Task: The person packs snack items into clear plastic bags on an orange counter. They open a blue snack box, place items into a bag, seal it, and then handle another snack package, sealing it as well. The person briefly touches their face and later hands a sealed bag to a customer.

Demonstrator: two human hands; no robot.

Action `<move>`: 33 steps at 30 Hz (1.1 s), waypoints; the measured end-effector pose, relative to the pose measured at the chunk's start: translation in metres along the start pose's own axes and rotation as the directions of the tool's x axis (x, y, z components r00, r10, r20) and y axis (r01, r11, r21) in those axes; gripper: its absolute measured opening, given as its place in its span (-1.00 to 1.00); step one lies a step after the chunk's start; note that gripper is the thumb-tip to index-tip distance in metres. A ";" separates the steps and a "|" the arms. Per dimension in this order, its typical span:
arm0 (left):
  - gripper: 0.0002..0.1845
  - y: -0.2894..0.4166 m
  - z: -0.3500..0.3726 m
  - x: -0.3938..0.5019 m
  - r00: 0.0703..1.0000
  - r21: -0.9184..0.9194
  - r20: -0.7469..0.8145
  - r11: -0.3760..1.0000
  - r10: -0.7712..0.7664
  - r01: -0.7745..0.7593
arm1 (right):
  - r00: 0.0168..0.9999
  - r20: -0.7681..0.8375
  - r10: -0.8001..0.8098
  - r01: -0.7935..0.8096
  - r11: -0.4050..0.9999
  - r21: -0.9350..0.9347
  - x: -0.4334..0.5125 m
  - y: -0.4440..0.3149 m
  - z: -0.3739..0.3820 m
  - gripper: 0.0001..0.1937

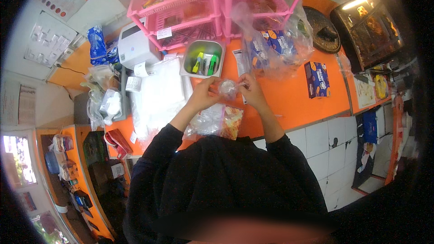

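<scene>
Between my two hands, over the orange counter (271, 98), is a small round clear container (228, 87) with something pale in it, wrapped in clear plastic. My left hand (207, 92) grips its left side. Fingers of my right hand (250, 88) pinch the plastic at its right side. Just beyond my hands stands a steel tub (203, 57) with green and yellow highlighters (213, 63). Nearer to me lies a clear plastic packet with a printed picture (232, 118). A stack of white plastic bags (162, 84) lies left of my hands.
Pink plastic racks (183, 5) rise at the back. A white label printer (135, 45) stands back left. Blue printed boxes (278, 42) sit partly under clear plastic; another blue box (318, 79) lies to the right. A lit glass-fronted cabinet (369, 27) stands far right, and a red pouch (117, 143) lies left.
</scene>
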State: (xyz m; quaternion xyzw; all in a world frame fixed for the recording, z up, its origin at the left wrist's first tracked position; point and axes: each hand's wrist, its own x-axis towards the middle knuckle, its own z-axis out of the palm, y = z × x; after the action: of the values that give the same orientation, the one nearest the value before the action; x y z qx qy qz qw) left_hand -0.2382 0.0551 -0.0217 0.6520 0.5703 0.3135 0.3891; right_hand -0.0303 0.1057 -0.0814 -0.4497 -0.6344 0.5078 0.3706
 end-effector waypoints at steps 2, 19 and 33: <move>-0.62 0.002 0.002 -0.004 0.999 -0.065 -0.049 0.998 -0.010 0.007 | 1.000 0.007 -0.006 0.005 0.997 0.081 0.002 0.005 0.001 -0.88; -0.85 0.007 0.015 -0.029 0.943 0.116 -0.327 0.993 0.068 -0.031 | 0.917 0.192 -0.351 0.379 0.915 -0.140 -0.009 -0.028 0.021 -0.86; -0.93 -0.027 0.004 -0.013 0.949 0.288 -0.314 0.948 -0.037 0.132 | 0.957 0.108 -0.270 0.288 0.928 -0.236 0.009 0.012 0.008 -0.91</move>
State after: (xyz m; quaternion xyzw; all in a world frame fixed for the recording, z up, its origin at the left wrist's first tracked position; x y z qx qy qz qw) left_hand -0.2505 0.0426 -0.0469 0.6229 0.6927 0.3010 0.2041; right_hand -0.0380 0.1125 -0.0943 -0.3787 -0.7639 0.3826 0.3559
